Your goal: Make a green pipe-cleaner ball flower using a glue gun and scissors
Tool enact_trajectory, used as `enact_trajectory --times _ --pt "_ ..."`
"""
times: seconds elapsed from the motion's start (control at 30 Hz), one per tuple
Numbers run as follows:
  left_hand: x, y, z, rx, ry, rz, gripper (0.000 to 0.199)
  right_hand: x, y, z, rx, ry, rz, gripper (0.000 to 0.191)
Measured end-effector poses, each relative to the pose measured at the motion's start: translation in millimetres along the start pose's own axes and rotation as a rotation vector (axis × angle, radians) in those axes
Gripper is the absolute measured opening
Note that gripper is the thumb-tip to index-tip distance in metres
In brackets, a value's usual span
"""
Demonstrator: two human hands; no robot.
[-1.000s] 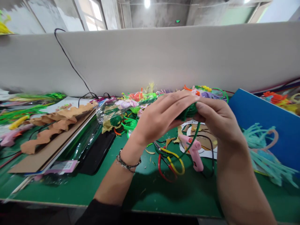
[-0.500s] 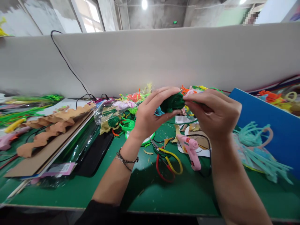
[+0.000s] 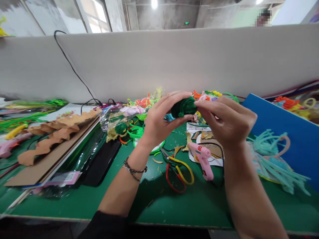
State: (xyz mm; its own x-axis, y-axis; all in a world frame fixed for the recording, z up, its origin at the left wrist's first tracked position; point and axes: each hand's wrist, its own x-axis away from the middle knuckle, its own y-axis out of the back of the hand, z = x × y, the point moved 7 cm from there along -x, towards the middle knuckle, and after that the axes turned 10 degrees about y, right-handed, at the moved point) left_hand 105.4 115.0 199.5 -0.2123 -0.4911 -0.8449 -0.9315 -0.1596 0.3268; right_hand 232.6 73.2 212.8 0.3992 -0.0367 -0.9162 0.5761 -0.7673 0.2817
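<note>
A dark green fuzzy bundle (image 3: 184,107) is held above the table in the middle of the view. My left hand (image 3: 159,119) is wrapped round its left side, fingers over the top and thumb below. At its right edge, my right hand (image 3: 228,121) pinches with thumb and forefinger; the bit between those fingertips is too small to make out. Below the hands lie scissors (image 3: 184,171) with red and yellow handles and a pink glue gun (image 3: 203,161), neither of them touched.
Brown cardboard (image 3: 47,159) with wavy tan paper lies left, beside a black flat object (image 3: 102,166). A blue board (image 3: 286,139) leans at right behind a turquoise fringed piece (image 3: 276,159). Colourful bits line the white partition (image 3: 159,63). Beyond it, a person's head (image 3: 263,17) shows.
The green bundle has turned slightly between my hands, which stay almost in place. Beyond the partition, more of the person's head shows.
</note>
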Motion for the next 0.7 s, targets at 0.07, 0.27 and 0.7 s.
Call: enact_trajectory --times 0.07,0.27,0.7 --pt "0 -0.4 1 -0.016 0.01 0.008 0.032 0 -1 0 0.034 0.02 0.007 0.013" --pt "1 0.3 2 -0.02 0.019 0.006 0.031 0 -5 -1 0.03 0.022 0.098 0.015" --pt "0 -0.2 1 -0.09 -0.014 0.015 0.032 4 -14 -11 0.026 -0.071 0.202 0.013"
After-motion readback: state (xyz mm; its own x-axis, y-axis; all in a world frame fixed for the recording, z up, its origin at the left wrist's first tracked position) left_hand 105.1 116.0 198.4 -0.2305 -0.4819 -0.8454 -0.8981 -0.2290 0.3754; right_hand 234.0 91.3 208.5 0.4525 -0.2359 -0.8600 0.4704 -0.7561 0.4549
